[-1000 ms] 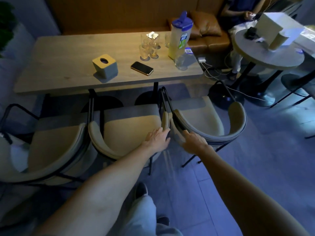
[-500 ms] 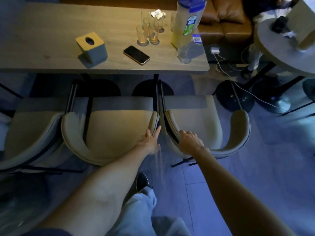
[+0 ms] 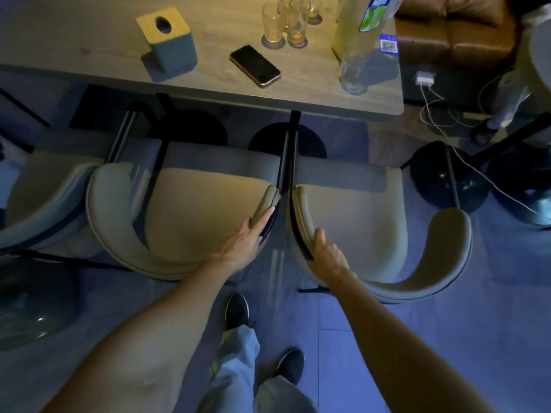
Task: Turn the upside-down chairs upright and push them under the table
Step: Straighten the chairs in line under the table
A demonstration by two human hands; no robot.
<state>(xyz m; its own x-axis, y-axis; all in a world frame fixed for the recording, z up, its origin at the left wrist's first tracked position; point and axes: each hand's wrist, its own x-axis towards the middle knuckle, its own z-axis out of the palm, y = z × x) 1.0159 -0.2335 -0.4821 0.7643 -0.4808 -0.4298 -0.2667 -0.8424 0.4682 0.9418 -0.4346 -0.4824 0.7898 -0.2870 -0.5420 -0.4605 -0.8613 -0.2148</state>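
Three beige chairs stand upright side by side at the long wooden table (image 3: 298, 93), their front edges just under its near edge. My left hand (image 3: 244, 242) lies flat with fingers stretched along the right end of the middle chair (image 3: 190, 210) backrest. My right hand (image 3: 326, 251) is curled over the left end of the right chair (image 3: 366, 222) backrest. The left chair (image 3: 38, 198) is partly cut off at the frame's edge.
On the table stand a tissue box (image 3: 167, 40), a phone (image 3: 255, 65), several glasses (image 3: 286, 22) and a tall jug (image 3: 362, 28). A round black table base (image 3: 447, 180) with a white cable sits on the floor to the right. My feet (image 3: 237, 311) stand behind the chairs.
The middle and right chairs have slid forward toward the table with my hands on their backrests. I have stepped closer, so the table fills more of the view.
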